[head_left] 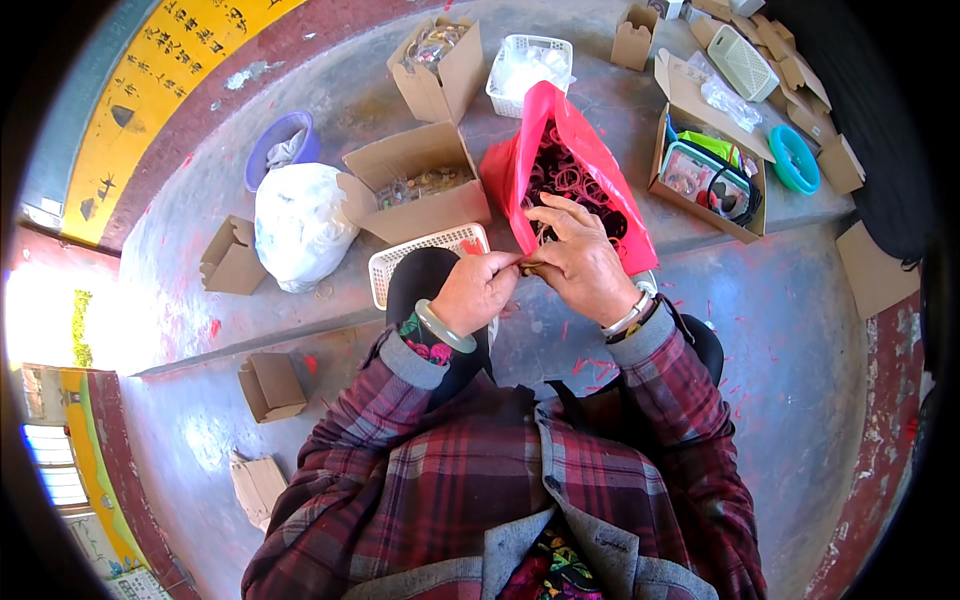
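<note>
One small tan-brown piece (532, 268) of unclear material, seven o'clock from the glossy pink-red bag (505, 185), pinched narrowly by left hand (472, 290) and right hand (585, 268); probably light, pliant, best held by its edges.

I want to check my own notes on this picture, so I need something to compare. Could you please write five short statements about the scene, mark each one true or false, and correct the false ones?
1. The left hand and the right hand meet at the fingertips, at a small brownish item. True.
2. The pink bag is empty. False: the pink bag holds many loops, some pink, some dark.
3. The turquoise basin is left of the pink bag. False: the turquoise basin is to its right.
4. A bulging white plastic bag is left of the pink bag. True.
5. The jacket is plain white. False: the jacket is dark red plaid.
</note>
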### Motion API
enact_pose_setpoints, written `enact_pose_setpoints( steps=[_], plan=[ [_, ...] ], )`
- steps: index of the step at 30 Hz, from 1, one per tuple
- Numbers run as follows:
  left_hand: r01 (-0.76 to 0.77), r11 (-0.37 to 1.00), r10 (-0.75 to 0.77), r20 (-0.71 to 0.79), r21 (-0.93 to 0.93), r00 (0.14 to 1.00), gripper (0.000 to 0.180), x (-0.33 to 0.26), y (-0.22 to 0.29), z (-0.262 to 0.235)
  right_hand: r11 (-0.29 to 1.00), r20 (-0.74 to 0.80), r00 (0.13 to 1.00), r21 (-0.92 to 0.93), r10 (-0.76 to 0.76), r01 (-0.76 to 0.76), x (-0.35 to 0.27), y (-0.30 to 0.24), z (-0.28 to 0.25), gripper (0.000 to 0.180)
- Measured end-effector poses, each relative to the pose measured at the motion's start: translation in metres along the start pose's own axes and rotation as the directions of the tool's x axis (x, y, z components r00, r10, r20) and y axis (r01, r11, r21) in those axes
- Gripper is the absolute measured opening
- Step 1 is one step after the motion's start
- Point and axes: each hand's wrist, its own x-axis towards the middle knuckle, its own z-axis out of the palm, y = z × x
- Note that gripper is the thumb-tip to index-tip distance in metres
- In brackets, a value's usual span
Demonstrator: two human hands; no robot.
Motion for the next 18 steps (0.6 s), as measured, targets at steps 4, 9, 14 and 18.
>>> enact_pose_setpoints(
  steps=[4, 9, 14, 18],
  plan=[
    [0.07, 0.99, -0.065, 0.051, -0.126, 0.997, 0.029, -0.001, 0.007, 0.002, 1.0, 0.071, 0.997, -0.008, -0.009, 0.009, 0.0, -0.001, -0.002, 0.012],
    [0.048, 0.98, -0.036, 0.063, -0.192, 0.997, 0.032, 0.001, 0.001, 0.009, 0.996, 0.132, 0.991, 0.094, -0.005, -0.007, -0.004, 0.005, 0.003, 0.01],
    [0.062, 0.965, -0.047, 0.063, -0.255, 0.997, 0.032, 0.002, -0.006, 0.011, 0.989, 0.077, 0.996, 0.138, 0.044, -0.054, -0.005, 0.008, 0.008, 0.01],
    [0.096, 0.941, -0.061, 0.118, -0.323, 0.991, 0.029, 0.002, -0.004, 0.013, 0.995, 0.058, 0.995, 0.049, 0.084, -0.087, -0.005, 0.009, 0.008, 0.011]
  ],
)
